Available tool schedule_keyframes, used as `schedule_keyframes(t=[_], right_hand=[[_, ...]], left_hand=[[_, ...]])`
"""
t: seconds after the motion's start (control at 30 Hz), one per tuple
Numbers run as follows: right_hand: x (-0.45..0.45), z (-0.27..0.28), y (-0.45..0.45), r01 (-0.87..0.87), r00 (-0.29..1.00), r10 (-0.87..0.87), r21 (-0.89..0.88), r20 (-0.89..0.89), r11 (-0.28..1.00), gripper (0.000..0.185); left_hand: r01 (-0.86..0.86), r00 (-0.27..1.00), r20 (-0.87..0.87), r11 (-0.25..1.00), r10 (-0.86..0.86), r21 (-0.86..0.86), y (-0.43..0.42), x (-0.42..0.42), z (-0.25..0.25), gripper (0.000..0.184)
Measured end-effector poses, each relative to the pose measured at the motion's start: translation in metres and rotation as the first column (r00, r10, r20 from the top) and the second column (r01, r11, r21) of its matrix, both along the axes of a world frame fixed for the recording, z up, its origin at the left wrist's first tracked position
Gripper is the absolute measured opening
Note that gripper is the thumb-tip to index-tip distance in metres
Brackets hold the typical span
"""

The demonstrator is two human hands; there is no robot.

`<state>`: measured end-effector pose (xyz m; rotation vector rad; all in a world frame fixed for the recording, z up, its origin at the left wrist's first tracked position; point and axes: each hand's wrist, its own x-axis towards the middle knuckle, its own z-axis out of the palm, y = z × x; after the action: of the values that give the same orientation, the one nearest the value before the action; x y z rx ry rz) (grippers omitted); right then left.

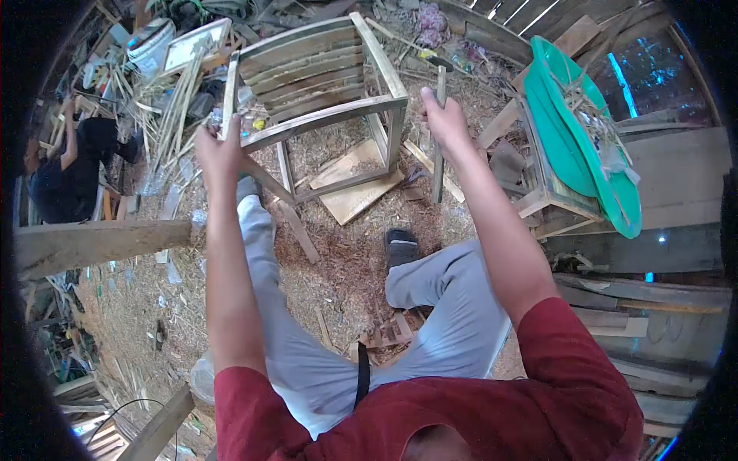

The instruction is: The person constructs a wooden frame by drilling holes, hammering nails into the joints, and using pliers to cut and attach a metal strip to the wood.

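Note:
A wooden chair frame (330,123) with a slatted panel stands tilted on the floor in front of me. My left hand (221,154) is closed around its near left corner. To the right of the frame, my right hand (446,123) grips a hammer (438,177) by its wooden handle. The hammer's dark head points up and away from me, apart from the chair. Beneath the frame lies a flat wooden board (357,200).
Sawdust and wood scraps cover the floor (338,269). A green plastic chair (569,131) holding debris rests on a wooden frame at right. Thin wood strips (181,107) are heaped at left, near another person (73,165). A thick beam (100,242) juts in from the left.

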<state>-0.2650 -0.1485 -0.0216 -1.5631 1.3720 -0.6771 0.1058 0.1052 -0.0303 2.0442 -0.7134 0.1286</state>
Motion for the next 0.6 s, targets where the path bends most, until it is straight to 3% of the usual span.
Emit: schedule_keyframes(t=[0.1, 0.2, 0.23, 0.33, 0.47, 0.5, 0.53, 0.6], right_hand=[[0.016, -0.017, -0.016, -0.032, 0.997, 0.032, 0.002, -0.064, 0.999, 0.070], [0.028, -0.027, -0.025, -0.081, 0.997, 0.083, 0.094, -0.012, 0.992, 0.077], [0.032, -0.044, -0.035, -0.096, 0.995, 0.094, 0.115, 0.024, 0.989, 0.077], [0.041, -0.039, -0.035, -0.125, 0.989, 0.108, 0.175, 0.103, 0.977, 0.070], [0.045, -0.018, -0.034, -0.198, 0.974, 0.170, 0.191, 0.152, 0.961, 0.057], [0.046, -0.022, -0.037, -0.199, 0.974, 0.171, 0.198, 0.151, 0.960, 0.055], [0.047, -0.024, -0.040, -0.201, 0.974, 0.172, 0.204, 0.148, 0.958, 0.053], [0.048, -0.027, -0.044, -0.199, 0.975, 0.171, 0.218, 0.141, 0.955, 0.050]], left_hand=[[-0.097, 0.987, -0.109, 0.979, 0.118, 0.182, -0.015, 0.022, -0.004, 0.053], [-0.029, 0.889, -0.449, 0.989, 0.091, 0.144, -0.029, 0.038, -0.035, 0.078], [-0.050, 0.920, -0.368, 0.972, 0.133, 0.228, -0.034, 0.003, 0.002, 0.082], [-0.001, 0.938, -0.331, 0.953, 0.107, 0.304, -0.034, 0.009, 0.005, 0.083], [0.019, 0.801, -0.584, 0.970, 0.131, 0.244, -0.014, 0.034, 0.004, 0.081], [-0.074, 0.815, -0.559, 0.985, 0.151, 0.158, -0.015, 0.021, -0.005, 0.084], [-0.001, 0.745, -0.657, 0.986, 0.111, 0.166, -0.012, 0.016, -0.008, 0.092], [0.174, 0.561, -0.828, 0.973, 0.027, 0.150, -0.007, 0.026, -0.007, 0.090]])
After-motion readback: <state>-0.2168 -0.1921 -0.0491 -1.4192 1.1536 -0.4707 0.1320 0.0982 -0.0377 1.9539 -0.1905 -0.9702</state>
